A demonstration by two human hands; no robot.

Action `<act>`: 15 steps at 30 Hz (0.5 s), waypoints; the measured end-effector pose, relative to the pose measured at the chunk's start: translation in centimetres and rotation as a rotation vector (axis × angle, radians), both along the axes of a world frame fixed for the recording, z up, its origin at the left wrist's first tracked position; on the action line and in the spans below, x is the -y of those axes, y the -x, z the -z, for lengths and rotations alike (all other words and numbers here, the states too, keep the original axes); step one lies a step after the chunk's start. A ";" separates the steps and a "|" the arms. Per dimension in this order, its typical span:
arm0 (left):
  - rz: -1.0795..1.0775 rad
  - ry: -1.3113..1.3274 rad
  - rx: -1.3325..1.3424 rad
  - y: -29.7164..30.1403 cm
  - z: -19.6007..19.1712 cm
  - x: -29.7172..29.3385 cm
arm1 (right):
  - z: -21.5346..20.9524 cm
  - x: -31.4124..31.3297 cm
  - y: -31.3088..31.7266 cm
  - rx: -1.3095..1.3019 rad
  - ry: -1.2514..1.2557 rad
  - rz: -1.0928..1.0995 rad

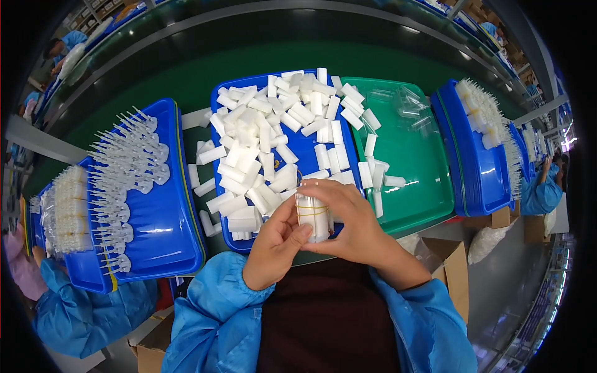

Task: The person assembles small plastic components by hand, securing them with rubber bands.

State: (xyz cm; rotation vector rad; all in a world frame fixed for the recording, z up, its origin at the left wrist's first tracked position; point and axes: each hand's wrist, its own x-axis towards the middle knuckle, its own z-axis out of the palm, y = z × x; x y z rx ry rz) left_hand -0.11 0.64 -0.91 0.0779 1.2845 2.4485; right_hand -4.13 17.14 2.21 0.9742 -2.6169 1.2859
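Note:
Both hands hold a bundle of white foam-like pieces in front of my chest; clear plastic shows around it and yellow rubber bands circle it. My left hand pinches its left side, thumb across the front. My right hand wraps over the top and round the right side, fingers curved. The bundle is upright and partly covered by my fingers. Just beyond, a blue tray carries a heap of loose white pieces. Right of it, a green tray has clear plastic pieces and several white ones.
A left blue tray bears rows of clear stemmed parts. Stacked blue trays with similar parts stand right. White pieces also lie between the trays. Cardboard boxes are below, right. A co-worker's blue sleeve is at lower left.

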 end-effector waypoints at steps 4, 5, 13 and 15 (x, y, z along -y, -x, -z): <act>0.005 -0.022 0.005 0.0 0.4 -0.1 | 0.0 -0.1 0.1 0.002 0.024 0.016; -0.005 -0.055 0.011 0.0 0.5 -0.1 | 0.0 -0.1 0.2 0.003 0.023 0.015; -0.025 -0.101 0.049 -0.2 0.3 -0.8 | -0.6 -0.3 -0.1 -0.128 -0.214 0.052; -0.025 -0.090 0.060 -0.1 0.1 -0.9 | -0.7 0.0 -0.1 -0.146 -0.148 0.052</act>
